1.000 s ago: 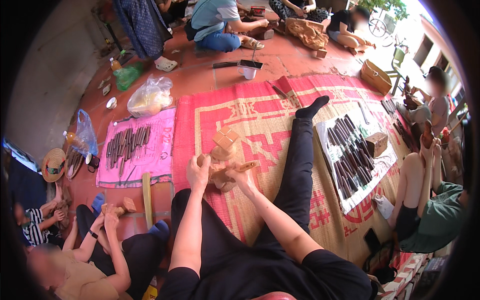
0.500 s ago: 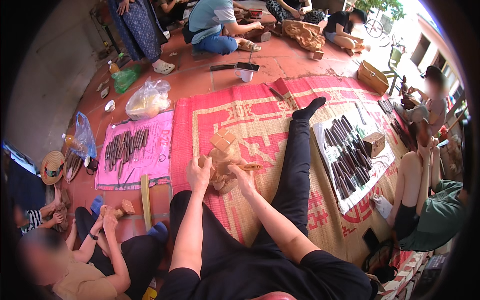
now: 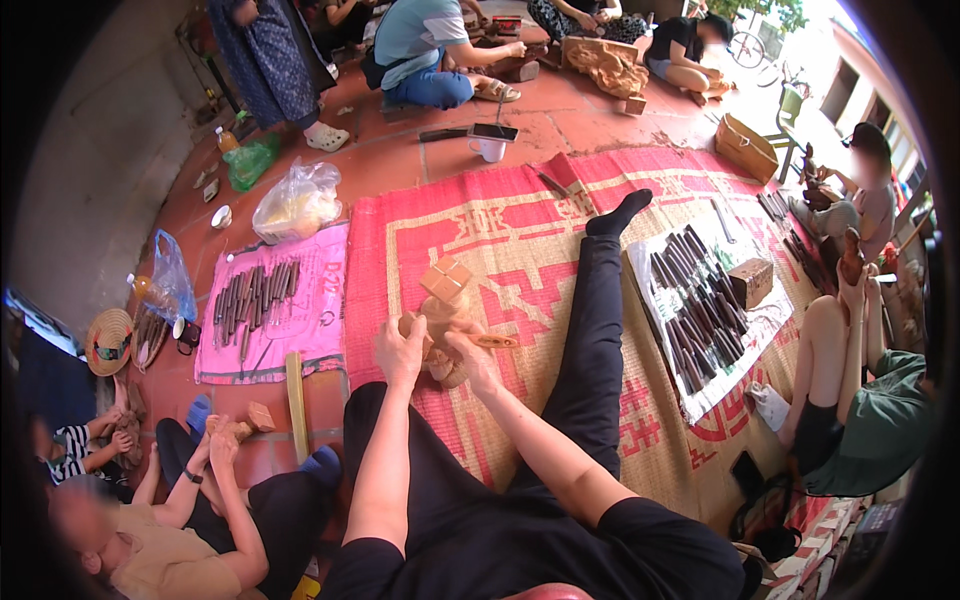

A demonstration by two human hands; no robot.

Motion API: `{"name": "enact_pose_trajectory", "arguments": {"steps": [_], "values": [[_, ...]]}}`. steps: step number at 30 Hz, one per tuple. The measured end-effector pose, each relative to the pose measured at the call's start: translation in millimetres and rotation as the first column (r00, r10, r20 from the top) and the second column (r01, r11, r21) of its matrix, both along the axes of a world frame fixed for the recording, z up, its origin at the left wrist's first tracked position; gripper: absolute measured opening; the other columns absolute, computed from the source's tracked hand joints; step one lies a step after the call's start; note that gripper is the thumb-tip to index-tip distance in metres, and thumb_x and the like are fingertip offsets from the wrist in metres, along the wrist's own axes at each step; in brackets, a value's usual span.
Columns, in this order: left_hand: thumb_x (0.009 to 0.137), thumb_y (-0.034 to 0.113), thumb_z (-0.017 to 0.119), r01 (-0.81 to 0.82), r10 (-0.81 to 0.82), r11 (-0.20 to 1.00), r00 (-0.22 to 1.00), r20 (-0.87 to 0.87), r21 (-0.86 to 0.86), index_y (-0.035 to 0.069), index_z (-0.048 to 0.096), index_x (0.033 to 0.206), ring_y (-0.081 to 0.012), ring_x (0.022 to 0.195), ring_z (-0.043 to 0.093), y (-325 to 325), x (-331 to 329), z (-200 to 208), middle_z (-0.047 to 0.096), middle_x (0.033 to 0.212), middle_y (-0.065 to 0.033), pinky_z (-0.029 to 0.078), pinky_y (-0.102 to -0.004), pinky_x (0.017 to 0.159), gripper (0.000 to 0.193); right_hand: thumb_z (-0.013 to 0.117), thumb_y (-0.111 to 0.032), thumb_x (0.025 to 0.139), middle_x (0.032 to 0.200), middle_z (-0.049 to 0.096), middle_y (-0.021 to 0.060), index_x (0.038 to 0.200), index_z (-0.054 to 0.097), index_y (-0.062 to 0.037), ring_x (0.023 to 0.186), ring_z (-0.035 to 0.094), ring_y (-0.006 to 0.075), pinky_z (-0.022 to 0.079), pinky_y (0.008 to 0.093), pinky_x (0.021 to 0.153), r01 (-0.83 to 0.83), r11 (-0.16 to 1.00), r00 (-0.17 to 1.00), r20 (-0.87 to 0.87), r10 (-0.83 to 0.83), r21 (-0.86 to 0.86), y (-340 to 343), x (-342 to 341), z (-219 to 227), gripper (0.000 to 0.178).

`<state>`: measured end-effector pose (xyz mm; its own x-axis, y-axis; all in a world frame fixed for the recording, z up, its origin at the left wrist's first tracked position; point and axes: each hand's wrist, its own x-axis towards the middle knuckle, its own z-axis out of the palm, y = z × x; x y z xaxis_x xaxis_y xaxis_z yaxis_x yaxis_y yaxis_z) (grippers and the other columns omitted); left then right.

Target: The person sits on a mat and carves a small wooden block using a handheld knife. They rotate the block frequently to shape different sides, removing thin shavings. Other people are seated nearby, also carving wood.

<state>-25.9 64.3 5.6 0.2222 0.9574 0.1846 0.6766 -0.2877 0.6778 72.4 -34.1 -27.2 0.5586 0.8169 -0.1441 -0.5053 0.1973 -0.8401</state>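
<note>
Between my legs, over the patterned mat, is a pale brown wood carving [image 3: 447, 280] with a square block end pointing away from me and a rounded end nearer. My left hand [image 3: 400, 350] is closed around its left side. My right hand [image 3: 472, 357] is closed at the carving's right side on a flat wooden-handled tool [image 3: 497, 341], its handle sticking out to the right like a brush handle. The tool's working end is hidden by my hand and the carving.
Rows of carving tools lie on a pink cloth [image 3: 320, 260] at left and a white cloth [image 3: 770, 325] at right, where a wooden block [image 3: 751, 283] stands. A wooden strip [image 3: 297, 400] lies left of my knee. Beyond the mat stands a white mug [image 3: 490, 149]. People sit around.
My right hand has shifted slightly left and down against the carving, and the tool's handle has turned and moved with it. My left hand keeps its hold.
</note>
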Motion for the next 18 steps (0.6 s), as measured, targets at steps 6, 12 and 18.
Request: {"name": "enact_pose_trajectory", "arguments": {"steps": [6, 12, 18], "values": [[0.084, 0.044, 0.064, -0.003, 0.004, 1.000, 0.992, 0.123, -0.009, 0.000, 0.063, 0.100, -0.0418, 0.091, 0.062, 12.6, -9.2, -10.6, 0.064, 0.095, -0.0224, 0.048, -0.0500, 0.081, 0.047, 0.063, -0.019, 0.089, 0.102, 0.063, 0.0066, 0.122, 0.056, -0.0034, 0.085, 0.061, 0.0127, 0.051, 0.0286, 0.073, -0.263, 0.962, 0.960, 0.077, 0.268, -0.069, -22.1, 6.4, -17.6, 0.037], [0.085, 0.044, 0.062, -0.025, 0.021, 0.995, 0.999, 0.035, 0.096, 0.000, 0.061, 0.094, -0.0373, 0.093, 0.062, -0.3, 1.9, -4.1, 0.065, 0.093, -0.0198, 0.046, -0.0459, 0.082, 0.044, 0.062, -0.011, 0.089, 0.096, 0.061, 0.0047, 0.116, 0.056, -0.0018, 0.082, 0.057, 0.0105, 0.049, 0.0261, 0.071, -0.045, 0.999, 0.997, -0.060, 0.045, -0.002, 0.2, -4.6, 10.2, 0.029], [0.084, 0.048, 0.062, 0.016, -0.014, 1.000, 0.994, 0.106, -0.017, 0.001, 0.063, 0.102, -0.0404, 0.094, 0.061, 10.8, -6.9, -9.8, 0.065, 0.100, -0.0217, 0.047, -0.0495, 0.084, 0.051, 0.062, -0.015, 0.089, 0.098, 0.062, 0.0060, 0.117, 0.057, -0.0013, 0.085, 0.059, 0.0123, 0.048, 0.0265, 0.075, -0.213, 0.976, 0.977, 0.004, 0.214, -0.035, -27.4, 2.5, -11.9, 0.032]]}}
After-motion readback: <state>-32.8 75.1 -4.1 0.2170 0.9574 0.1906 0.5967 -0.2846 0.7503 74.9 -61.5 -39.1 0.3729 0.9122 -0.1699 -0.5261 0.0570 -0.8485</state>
